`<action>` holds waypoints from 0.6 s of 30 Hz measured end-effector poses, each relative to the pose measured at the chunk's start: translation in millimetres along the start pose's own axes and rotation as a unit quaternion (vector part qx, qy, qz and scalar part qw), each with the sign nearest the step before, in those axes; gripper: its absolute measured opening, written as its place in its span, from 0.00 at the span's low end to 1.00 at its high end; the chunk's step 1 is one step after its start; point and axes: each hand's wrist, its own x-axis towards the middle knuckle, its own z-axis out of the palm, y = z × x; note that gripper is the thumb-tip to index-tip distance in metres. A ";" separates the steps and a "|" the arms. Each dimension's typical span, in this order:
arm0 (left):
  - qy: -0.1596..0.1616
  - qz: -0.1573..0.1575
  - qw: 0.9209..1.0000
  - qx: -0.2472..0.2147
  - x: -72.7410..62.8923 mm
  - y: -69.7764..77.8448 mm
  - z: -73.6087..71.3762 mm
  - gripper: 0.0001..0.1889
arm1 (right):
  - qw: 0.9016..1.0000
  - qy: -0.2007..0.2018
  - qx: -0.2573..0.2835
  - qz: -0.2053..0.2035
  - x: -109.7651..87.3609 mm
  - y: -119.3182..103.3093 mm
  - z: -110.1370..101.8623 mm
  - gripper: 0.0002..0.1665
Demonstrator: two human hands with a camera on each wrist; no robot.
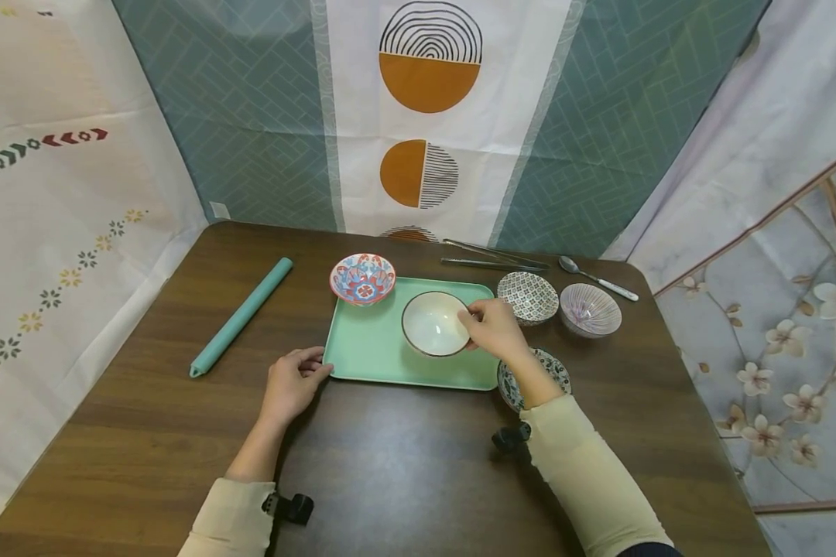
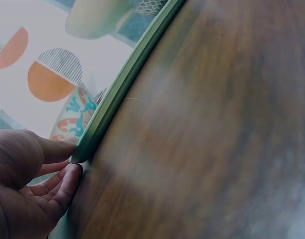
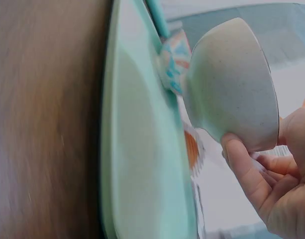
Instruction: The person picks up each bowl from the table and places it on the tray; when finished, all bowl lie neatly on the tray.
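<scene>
A white bowl with a dark rim (image 1: pixel 435 325) is held by my right hand (image 1: pixel 493 328), which grips it at its right side. In the right wrist view the bowl (image 3: pixel 232 84) hangs above the green tray (image 3: pixel 142 149), with a gap under its foot. My left hand (image 1: pixel 294 384) pinches the front left corner of the tray (image 1: pixel 369 356); the left wrist view shows thumb and fingers (image 2: pixel 67 186) at that corner. A red and blue patterned bowl (image 1: pixel 363 280) sits at the tray's back left corner.
Right of the tray stand a lattice-patterned bowl (image 1: pixel 528 297), a purple-striped bowl (image 1: pixel 591 310) and a dark floral dish (image 1: pixel 552 370), partly under my right forearm. Chopsticks (image 1: pixel 495 253) and a spoon (image 1: pixel 597 279) lie at the back. A rolled green item (image 1: pixel 242 317) lies left.
</scene>
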 end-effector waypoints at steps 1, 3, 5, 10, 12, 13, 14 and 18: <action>0.000 0.000 1.000 -0.001 0.1 -0.2 -0.1 0.16 | 1.000 -0.005 0.001 0.002 2.2 -2.2 5.6 0.14; 0.000 0.000 1.000 -0.003 0.2 -0.4 -0.3 0.16 | 1.000 -0.014 0.006 0.008 6.0 -6.1 16.6 0.14; 0.000 0.001 1.000 -0.004 0.3 -0.3 -0.6 0.16 | 1.000 -0.022 0.012 0.012 9.8 -9.1 28.0 0.13; 0.001 0.000 1.000 -0.004 0.6 0.6 -2.8 0.17 | 0.999 -0.035 0.030 0.011 17.6 -16.5 55.3 0.12; 0.005 -0.001 1.000 -0.007 0.6 0.9 -4.1 0.16 | 0.998 -0.041 0.036 0.013 20.1 -20.4 65.7 0.12; 0.007 -0.002 1.000 -0.009 0.7 0.9 -4.4 0.16 | 0.998 -0.044 0.040 0.015 21.1 -22.5 70.7 0.12; 0.007 -0.002 1.000 -0.012 0.7 0.9 -4.5 0.16 | 0.998 -0.046 0.045 0.019 21.9 -24.4 75.7 0.12; 0.006 -0.007 1.000 -0.023 0.9 0.3 -2.3 0.16 | 0.996 -0.057 0.058 0.025 24.9 -30.3 91.8 0.13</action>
